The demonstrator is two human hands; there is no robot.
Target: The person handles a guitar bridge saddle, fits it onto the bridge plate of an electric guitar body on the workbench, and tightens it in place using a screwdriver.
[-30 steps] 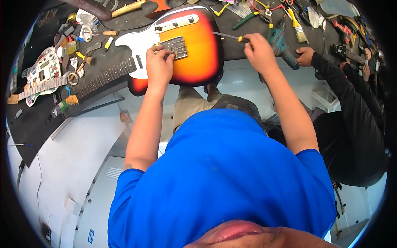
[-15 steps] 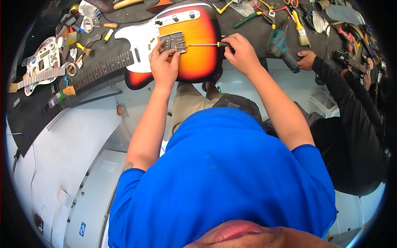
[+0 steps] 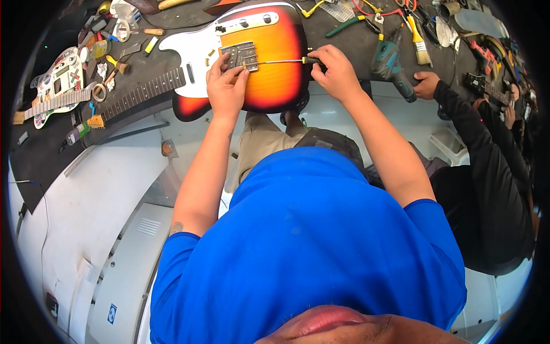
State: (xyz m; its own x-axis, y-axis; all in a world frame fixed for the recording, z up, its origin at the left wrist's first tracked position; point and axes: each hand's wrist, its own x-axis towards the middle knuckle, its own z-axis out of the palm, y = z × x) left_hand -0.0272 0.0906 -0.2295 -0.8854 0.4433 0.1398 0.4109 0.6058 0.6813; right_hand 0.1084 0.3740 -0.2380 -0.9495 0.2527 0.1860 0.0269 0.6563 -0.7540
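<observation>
A sunburst electric guitar [image 3: 281, 92] with a white pickguard lies on the dark workbench. My left hand [image 3: 225, 92] is at its metal bridge [image 3: 247, 53], fingers closed about the near left part. A small brass-coloured piece shows at those fingertips; how firmly it is pinched is hard to see. In my right hand [image 3: 335, 70], closed around the black handle, is a screwdriver [image 3: 281, 61]. Its thin shaft points left, with the tip at the bridge's right edge. Small brass pieces [image 3: 210, 53] rest on the pickguard left of the bridge.
To the right lie a teal power drill [image 3: 387, 60], a yellow-handled brush [image 3: 421, 46] and green-handled pliers [image 3: 345, 26]. Another person's hand [image 3: 425, 86] rests at the bench edge beyond the drill. A stickered guitar [image 3: 60, 83] and loose tools crowd the left side.
The view has shifted slightly. Both hands keep nearly the same places, with the screwdriver still against the bridge's edge.
</observation>
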